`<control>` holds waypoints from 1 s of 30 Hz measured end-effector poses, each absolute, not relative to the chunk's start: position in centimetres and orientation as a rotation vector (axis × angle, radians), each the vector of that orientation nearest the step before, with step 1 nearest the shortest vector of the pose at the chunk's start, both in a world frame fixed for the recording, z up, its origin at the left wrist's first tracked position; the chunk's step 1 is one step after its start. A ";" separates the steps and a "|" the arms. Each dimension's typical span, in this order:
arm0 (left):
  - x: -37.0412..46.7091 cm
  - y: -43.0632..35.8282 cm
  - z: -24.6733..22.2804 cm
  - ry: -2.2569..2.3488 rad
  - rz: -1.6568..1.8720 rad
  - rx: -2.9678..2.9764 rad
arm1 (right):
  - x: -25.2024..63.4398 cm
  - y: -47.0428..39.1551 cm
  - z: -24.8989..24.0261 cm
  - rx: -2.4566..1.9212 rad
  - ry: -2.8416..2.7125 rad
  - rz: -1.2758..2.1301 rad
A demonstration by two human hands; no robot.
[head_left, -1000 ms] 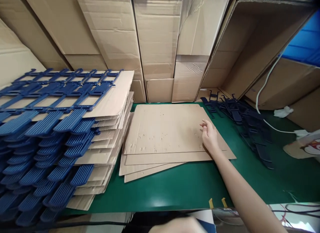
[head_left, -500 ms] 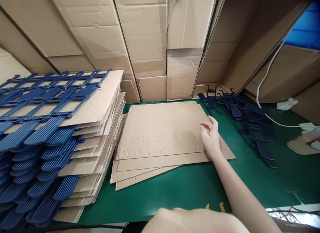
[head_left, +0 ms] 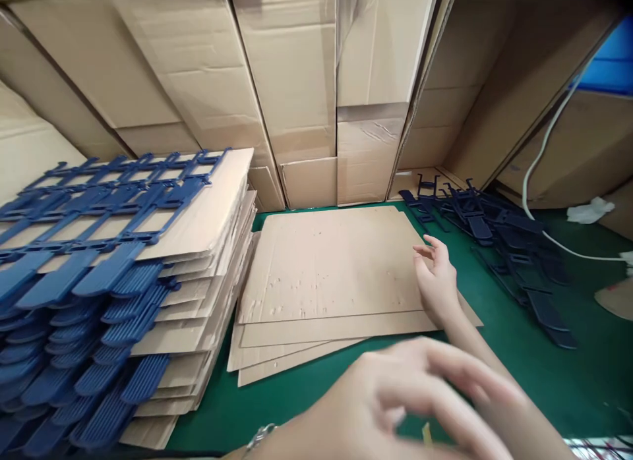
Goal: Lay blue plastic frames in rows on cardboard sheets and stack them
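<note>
My right hand (head_left: 438, 279) is over the right edge of a small pile of flat cardboard sheets (head_left: 321, 269), fingers curled but apart, with nothing visible in them. Close to the camera, my left hand (head_left: 410, 394) is large and blurred, its fingers bent and spread; it appears to hold nothing. A bracelet circles the left wrist. To the left rises a tall stack of cardboard sheets (head_left: 198, 315) layered with blue plastic parts (head_left: 109, 269). More dark blue plastic parts (head_left: 514, 242) lie in a loose heap to the right of my right hand.
Cardboard panels (head_left: 291, 71) stand along the back of the green table (head_left: 198, 414). At the right, a white cable (head_left: 539, 157) hangs down near crumpled white material (head_left: 591, 210). A blue object (head_left: 610, 61) shows at the upper right, and a small yellow piece (head_left: 426, 434) near the front.
My left hand has risen farther into view from the bottom edge, its fingers now showing. The camera view has shifted slightly, and my right hand stays near the sheets' right edge.
</note>
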State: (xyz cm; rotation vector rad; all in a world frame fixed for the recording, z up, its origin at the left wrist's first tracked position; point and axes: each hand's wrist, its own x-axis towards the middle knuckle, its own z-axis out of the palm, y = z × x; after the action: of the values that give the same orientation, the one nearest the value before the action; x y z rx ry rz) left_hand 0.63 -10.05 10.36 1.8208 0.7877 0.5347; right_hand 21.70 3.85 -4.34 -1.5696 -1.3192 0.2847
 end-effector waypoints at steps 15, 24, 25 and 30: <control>-3.7 -8.8 -5.0 1.657 0.035 2.444 | 24.0 4.2 -6.9 -2.276 -1.756 0.198; -6.9 -5.7 -4.0 1.932 -0.174 2.198 | 26.8 4.2 -5.9 -2.282 -1.490 0.306; -6.9 -5.6 -3.9 1.923 -0.175 2.191 | 27.2 4.1 -5.7 -2.297 -1.432 0.370; -6.8 -6.1 -3.4 1.931 -0.142 2.203 | 29.8 4.1 -5.5 -2.276 -1.151 0.686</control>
State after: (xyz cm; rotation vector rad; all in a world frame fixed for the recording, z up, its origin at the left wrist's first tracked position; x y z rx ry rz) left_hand -6.81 -6.12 -3.43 2.2029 1.9311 -0.1415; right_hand 29.84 4.09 -5.55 -2.2763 -1.1515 0.6857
